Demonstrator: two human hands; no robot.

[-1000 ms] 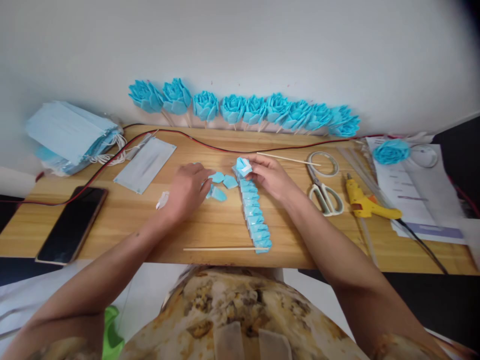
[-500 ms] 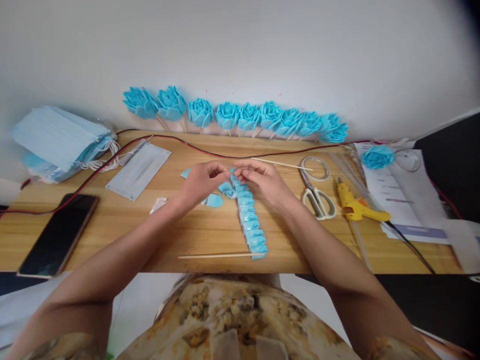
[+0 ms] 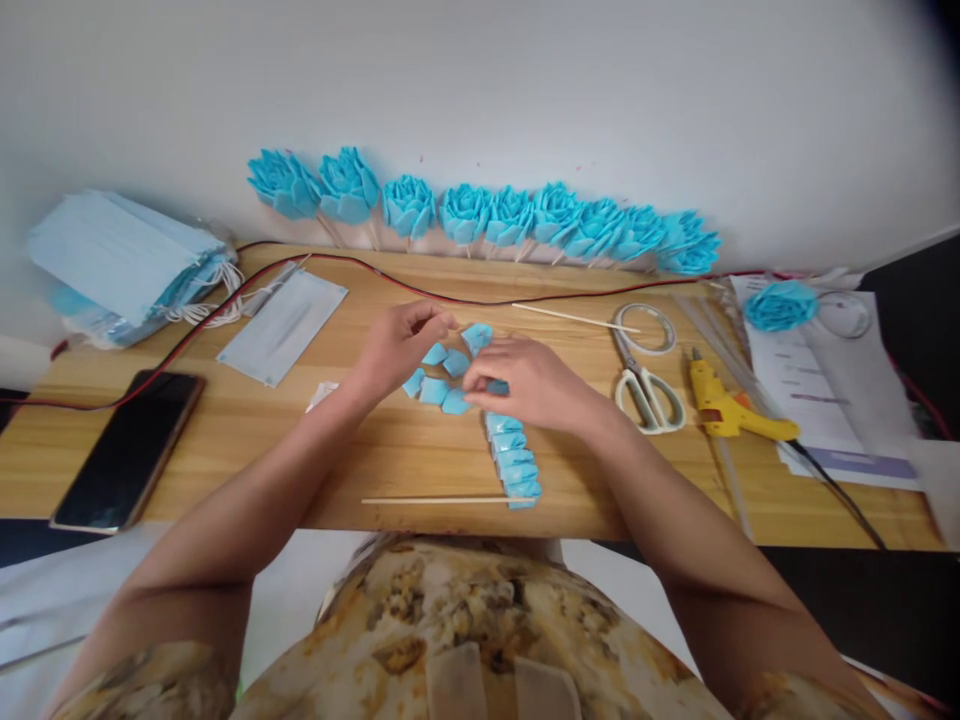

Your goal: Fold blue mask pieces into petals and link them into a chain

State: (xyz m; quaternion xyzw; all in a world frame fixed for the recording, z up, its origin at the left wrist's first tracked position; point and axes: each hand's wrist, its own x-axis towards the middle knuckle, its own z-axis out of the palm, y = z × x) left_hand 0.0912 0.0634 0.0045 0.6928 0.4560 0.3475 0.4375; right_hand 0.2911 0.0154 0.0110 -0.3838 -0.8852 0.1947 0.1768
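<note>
A strip of folded light-blue petal pieces (image 3: 514, 462) lies on the wooden table (image 3: 390, 460), running from the table's middle toward its front edge. My right hand (image 3: 525, 382) lies over the strip's far end, fingers curled around a blue piece. My left hand (image 3: 401, 345) hovers just left of it, fingertips pinched together on something I cannot make out. Several loose blue petals (image 3: 439, 378) lie between and under both hands. A thin wooden skewer (image 3: 442, 499) lies along the front edge by the strip's near end.
Finished blue flowers (image 3: 480, 212) line the wall. At left are a stack of face masks (image 3: 124, 265), one loose mask (image 3: 283, 322) and a phone (image 3: 127, 448). At right lie scissors (image 3: 645, 385), a tape ring (image 3: 646, 328), a yellow glue gun (image 3: 731, 412) and papers (image 3: 825, 385).
My right hand has slid nearer along the strip and now covers its far end. My left hand went from the loose petals up to the strip's top, pinching.
</note>
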